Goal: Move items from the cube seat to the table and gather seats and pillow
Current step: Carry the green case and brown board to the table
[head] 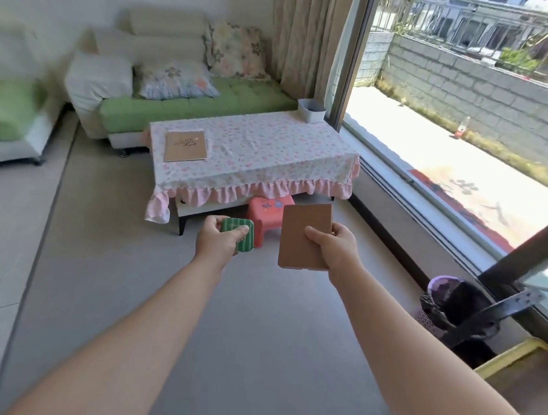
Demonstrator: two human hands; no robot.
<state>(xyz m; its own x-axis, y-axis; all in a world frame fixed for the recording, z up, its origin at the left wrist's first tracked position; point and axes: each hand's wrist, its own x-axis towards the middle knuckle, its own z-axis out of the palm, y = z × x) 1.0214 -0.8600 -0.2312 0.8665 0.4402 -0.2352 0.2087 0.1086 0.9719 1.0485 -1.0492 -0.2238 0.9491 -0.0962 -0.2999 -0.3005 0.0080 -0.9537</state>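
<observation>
Bin [313,115] stands on table [263,149]; hands [216,239] [332,247] hold green tin [233,225], brown notebook [300,228].

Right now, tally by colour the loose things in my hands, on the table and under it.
Brown: 2, the notebook in the right hand and the folder on the table.
Green: 1, the striped pad in the left hand.
Red: 1, the stool under the table.
White: 1, the bin at the table's far corner.
Total: 5.

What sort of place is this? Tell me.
Probably a home living room: a sofa with floral cushions, a low table under a frilled cloth, and a big window onto a terrace.
</observation>
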